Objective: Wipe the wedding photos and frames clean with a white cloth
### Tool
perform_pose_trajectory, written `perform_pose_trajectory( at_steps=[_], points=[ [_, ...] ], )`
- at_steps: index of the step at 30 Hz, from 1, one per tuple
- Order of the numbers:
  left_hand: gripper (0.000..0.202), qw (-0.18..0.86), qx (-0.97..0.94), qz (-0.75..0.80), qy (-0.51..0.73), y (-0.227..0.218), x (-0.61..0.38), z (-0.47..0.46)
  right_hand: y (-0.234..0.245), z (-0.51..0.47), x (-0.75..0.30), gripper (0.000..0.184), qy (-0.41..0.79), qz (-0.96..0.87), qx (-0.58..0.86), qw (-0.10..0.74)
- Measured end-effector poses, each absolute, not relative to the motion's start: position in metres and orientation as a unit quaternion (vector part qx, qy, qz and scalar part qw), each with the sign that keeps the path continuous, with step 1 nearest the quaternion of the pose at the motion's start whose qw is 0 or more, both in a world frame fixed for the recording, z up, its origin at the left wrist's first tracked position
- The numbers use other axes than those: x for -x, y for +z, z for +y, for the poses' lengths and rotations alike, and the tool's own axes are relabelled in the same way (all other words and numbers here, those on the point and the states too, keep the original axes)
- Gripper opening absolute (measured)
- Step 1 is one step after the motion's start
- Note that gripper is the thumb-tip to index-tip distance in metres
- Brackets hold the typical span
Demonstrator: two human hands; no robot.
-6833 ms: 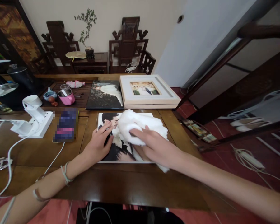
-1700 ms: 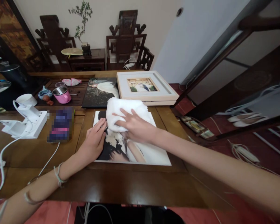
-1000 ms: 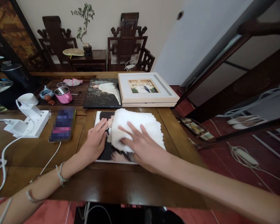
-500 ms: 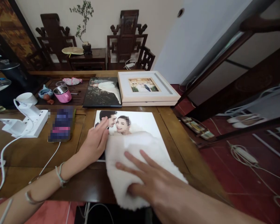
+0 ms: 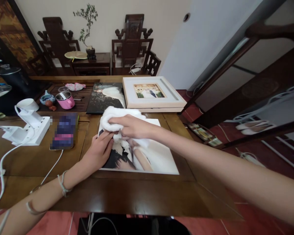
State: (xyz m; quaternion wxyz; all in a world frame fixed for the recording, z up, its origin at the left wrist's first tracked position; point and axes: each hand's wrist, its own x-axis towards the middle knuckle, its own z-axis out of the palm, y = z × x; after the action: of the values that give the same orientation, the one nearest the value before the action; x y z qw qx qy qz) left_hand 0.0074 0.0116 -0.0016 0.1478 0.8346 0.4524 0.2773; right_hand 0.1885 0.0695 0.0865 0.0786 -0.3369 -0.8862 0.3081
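Observation:
A photo panel [image 5: 159, 160] of a couple lies flat on the wooden table in front of me. Across its upper part is a bunched white towel [image 5: 112, 116], which covers the faces in the picture. My right hand [image 5: 131, 125] grips the towel and presses it onto the panel near the top left. At the panel's left edge, my left hand [image 5: 101, 150] rests flat with fingers stretched out, their tips just below the towel. It holds nothing.
Behind the panel lie a dark photo panel [image 5: 104, 98] and a pale wooden picture frame [image 5: 178, 99]. To the left are a phone [image 5: 65, 132] on a cable, a white power strip [image 5: 40, 130] and a pink cup [image 5: 66, 100]. Dark wooden chairs [image 5: 132, 42] stand beyond the table.
My right hand has moved the towel from the panel's lower part up to its top left, bunching it and uncovering the picture's lower half. My left hand has stayed at the left edge.

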Motion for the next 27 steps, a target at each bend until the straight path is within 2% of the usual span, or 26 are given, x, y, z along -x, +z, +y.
perform_pose_trajectory(
  at_steps=[5, 9, 13, 16, 22, 27],
  points=[
    [0.034, 0.147, -0.835, 0.448, 0.286, -0.003, -0.006, 0.014, 0.093, 0.082, -0.169, 0.042, 0.281, -0.913, 0.286, 0.081],
    [0.039, 0.135, -0.833, 0.441, 0.307, -0.008, -0.005, 0.012, 0.085, 0.077, -0.203, 0.046, 0.313, -0.888, 0.329, 0.073],
    [0.042, 0.127, -0.831, 0.45, 0.303, -0.011, -0.005, 0.011, 0.069, 0.073, -0.264, 0.056, 0.228, -0.895, 0.37, 0.101],
    [0.041, 0.128, -0.83, 0.458, 0.292, -0.011, -0.004, 0.01, 0.058, 0.063, -0.302, 0.06, 0.173, -0.889, 0.418, 0.061],
    [0.044, 0.121, -0.831, 0.457, 0.292, -0.008, -0.004, 0.01, 0.042, -0.007, -0.313, 0.065, 0.12, -0.886, 0.447, 0.031],
    [0.043, 0.126, -0.832, 0.462, 0.281, -0.008, -0.004, 0.01, 0.06, -0.082, -0.28, 0.06, 0.168, -0.923, 0.346, -0.008]
  ],
)
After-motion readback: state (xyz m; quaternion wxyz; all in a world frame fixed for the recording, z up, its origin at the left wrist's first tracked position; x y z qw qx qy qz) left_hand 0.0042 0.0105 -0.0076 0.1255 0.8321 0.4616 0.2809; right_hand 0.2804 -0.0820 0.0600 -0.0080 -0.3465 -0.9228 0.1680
